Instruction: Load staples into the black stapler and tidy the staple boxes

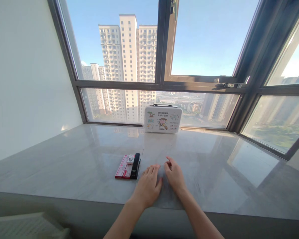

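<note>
My left hand [147, 186] rests palm down over the grey marble sill [189, 159], fingers stretched forward and thumb held apart. Nothing shows in it. Just left of it lies a black stapler [135, 166], apart from the fingers. Against the stapler's left side sit several small red and white boxes [120, 170], and a smaller white box [131, 159] with a dark picture is among them at the back. My right hand [174, 174] is a short way right of my left one, its index finger extended and the other fingers loosely bent. It holds nothing that I can see.
A white case [162, 120] with a black handle and cartoon prints stands upright at the back by the window frame [119, 85]. A white wall [27, 73] bounds the left side. The sill's front edge runs beneath my forearms. A pale object [22, 225] sits below, lower left.
</note>
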Demonstrator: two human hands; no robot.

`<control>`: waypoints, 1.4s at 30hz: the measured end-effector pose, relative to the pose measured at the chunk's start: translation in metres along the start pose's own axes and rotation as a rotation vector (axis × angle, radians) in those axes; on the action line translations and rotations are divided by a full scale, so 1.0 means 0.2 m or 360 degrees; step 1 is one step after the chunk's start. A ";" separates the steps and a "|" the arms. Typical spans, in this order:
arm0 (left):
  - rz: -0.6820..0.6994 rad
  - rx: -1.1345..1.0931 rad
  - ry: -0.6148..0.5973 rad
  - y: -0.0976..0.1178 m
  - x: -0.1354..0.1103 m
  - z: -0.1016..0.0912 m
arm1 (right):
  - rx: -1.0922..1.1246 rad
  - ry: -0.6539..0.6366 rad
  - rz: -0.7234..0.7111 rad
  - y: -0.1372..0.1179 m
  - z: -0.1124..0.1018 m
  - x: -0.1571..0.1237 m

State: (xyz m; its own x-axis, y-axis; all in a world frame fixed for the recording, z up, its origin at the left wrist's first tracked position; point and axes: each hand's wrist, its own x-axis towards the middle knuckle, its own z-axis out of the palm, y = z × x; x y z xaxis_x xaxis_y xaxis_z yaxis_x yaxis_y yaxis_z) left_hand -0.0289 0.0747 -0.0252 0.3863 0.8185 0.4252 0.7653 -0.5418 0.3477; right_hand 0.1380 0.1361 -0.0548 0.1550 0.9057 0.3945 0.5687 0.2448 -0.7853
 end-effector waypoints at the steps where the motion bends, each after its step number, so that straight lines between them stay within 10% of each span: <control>1: -0.0035 0.0056 -0.0053 0.00 0.02 0.05 | -0.0148 0.0011 -0.0022 0.05 -0.06 0.01; 11: -0.0231 0.0320 -0.0126 -0.02 0.00 0.12 | -0.1299 -0.0447 -0.0106 0.07 -0.21 -0.17; 42: -0.0302 0.0348 -0.0102 -0.03 0.02 0.17 | -0.1277 -0.0355 0.0085 0.00 -0.20 -0.16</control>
State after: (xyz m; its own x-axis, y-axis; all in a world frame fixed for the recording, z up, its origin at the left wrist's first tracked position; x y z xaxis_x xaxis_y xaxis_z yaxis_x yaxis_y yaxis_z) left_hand -0.0137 0.0886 -0.0540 0.2521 0.9153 0.3141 0.9170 -0.3297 0.2245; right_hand 0.1648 0.0930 -0.0480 0.0822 0.9771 0.1965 0.9810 -0.0446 -0.1888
